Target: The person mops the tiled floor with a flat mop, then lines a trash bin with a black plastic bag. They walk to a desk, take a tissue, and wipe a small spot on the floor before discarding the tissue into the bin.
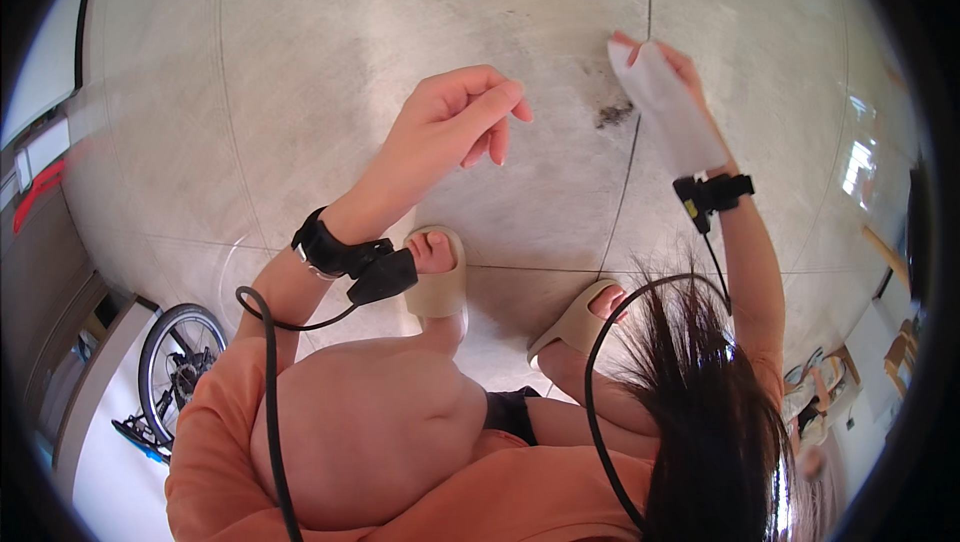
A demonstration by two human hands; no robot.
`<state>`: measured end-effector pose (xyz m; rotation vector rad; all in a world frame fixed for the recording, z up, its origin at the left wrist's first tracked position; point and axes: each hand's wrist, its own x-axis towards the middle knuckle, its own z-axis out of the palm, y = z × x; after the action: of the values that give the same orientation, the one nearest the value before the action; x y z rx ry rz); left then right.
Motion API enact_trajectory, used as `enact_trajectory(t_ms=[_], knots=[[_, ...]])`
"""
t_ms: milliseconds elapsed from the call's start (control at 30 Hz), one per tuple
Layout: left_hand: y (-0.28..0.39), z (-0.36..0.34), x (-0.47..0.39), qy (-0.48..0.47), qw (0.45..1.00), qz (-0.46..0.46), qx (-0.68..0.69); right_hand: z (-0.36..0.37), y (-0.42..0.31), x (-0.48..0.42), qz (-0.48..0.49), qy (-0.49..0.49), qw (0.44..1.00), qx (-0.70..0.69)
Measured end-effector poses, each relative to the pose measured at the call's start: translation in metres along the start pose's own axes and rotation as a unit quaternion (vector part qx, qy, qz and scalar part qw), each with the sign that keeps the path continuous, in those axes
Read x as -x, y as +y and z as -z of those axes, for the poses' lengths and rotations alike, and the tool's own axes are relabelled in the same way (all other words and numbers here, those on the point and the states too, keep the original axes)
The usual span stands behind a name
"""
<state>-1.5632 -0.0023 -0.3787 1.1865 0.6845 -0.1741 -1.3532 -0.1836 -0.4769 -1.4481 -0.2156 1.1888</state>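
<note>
My right hand point(679, 66) grips a white sheet point(667, 111), which looks like a tissue or a wipe and is slightly blurred. The sheet hangs back over the palm towards the wrist. A dark patch of dirt or debris point(615, 114) lies on the grey floor point(525, 32), just left of the sheet and beside a seam line. My left hand point(461, 114) hovers above the floor further left, its fingers loosely curled with nothing visible in them. Black straps with cabled devices sit on both wrists, the left device point(382, 268) and the right device point(705, 197).
Sandals point(439, 291) are on my feet below my hands. Black cables point(266, 362) loop from the wrists towards my body. A bicycle wheel point(180, 369) stands at lower left, and a red object point(41, 193) is at the left edge. Another person point(814, 422) appears at lower right.
</note>
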Motion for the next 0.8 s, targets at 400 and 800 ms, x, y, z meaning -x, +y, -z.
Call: enact_trajectory(t_ms=[400, 800], knots=[[0.002, 0.005, 0.017, 0.008, 1.0, -0.006, -0.017, -0.064, 0.007, -0.126, 0.31, -0.198, 0.824, 0.431], [0.004, 0.0, 0.016, 0.006, 0.999, -0.018, -0.036, 0.039, -0.021, -0.012, -0.044, -0.252, 0.892, 0.372]])
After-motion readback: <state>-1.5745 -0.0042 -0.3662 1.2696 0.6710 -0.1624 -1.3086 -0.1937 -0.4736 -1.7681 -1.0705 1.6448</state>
